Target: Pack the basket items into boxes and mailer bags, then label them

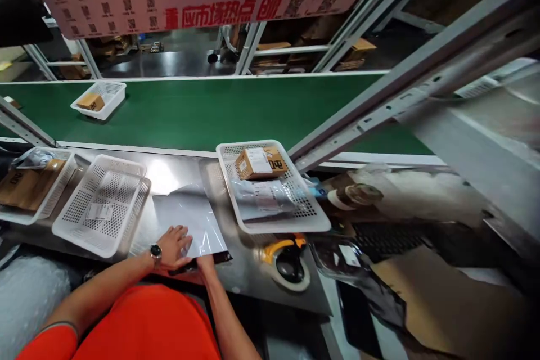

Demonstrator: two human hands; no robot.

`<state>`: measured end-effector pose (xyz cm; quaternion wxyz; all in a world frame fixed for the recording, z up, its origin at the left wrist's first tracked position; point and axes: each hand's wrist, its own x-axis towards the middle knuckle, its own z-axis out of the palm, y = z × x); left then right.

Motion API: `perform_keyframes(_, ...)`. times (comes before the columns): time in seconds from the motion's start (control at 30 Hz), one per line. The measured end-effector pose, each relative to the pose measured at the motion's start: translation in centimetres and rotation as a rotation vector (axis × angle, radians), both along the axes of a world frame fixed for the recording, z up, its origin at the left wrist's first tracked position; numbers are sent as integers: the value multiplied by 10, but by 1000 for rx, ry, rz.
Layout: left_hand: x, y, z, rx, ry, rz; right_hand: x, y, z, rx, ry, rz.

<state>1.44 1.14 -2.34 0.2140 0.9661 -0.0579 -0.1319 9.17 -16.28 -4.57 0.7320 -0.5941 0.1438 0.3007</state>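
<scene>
A grey-white plastic mailer bag (192, 216) lies on the metal bench, its dark inner lining showing along the near edge. My left hand (172, 247), with a watch on the wrist, rests on the bag's near left part, fingers spread over the plastic. At the near edge, my right hand (205, 263) reaches in under the top layer; its fingers are hidden, and what they touch cannot be made out. Left of the bag stands a white basket (141, 191) with a labelled flat packet (100, 211). Right of it, another white basket (310, 216) holds a cardboard box (259, 163) and a bagged parcel (264, 197).
A tape dispenser (289, 261) sits near the bench's right front edge. Beyond are a phone (358, 318), a keyboard (383, 239) and cardboard (447, 298). Behind runs a green conveyor (189, 107) carrying a basket (113, 93). A slanted metal post (358, 118) rises at right.
</scene>
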Motion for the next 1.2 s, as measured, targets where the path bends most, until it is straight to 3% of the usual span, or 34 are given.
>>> perform_keyframes(0.1, 20, 6, -9, 104, -36, 14, -27, -44, -19, -74, 49, -25)
perform_keyframes(0.2, 40, 10, -24, 163, 2, -61, -37, -73, -24, -193, -125, -19)
perform_keyframes(0.33, 50, 15, -45, 196, 71, -196, -17, -82, -30, -569, -525, -32)
perform_keyframes(0.47, 48, 20, -59, 199, 62, -245, 10, -91, -48, -899, -599, 19)
perform_keyframes(0.6, 39, 27, -68, 211, 24, -291, 22, -107, -64, -910, -563, 134)
perform_keyframes(0.77, 12, 45, -79, 239, -47, -320, 35, -117, -70, -912, -521, 214)
perform_keyframes(0.97, -12, 55, -90, 259, -47, -251, 55, -117, -69, -951, -477, 312)
perform_keyframes(1.2, -6, 55, -93, 245, -52, -257, 51, -122, -56, -1022, -600, 319)
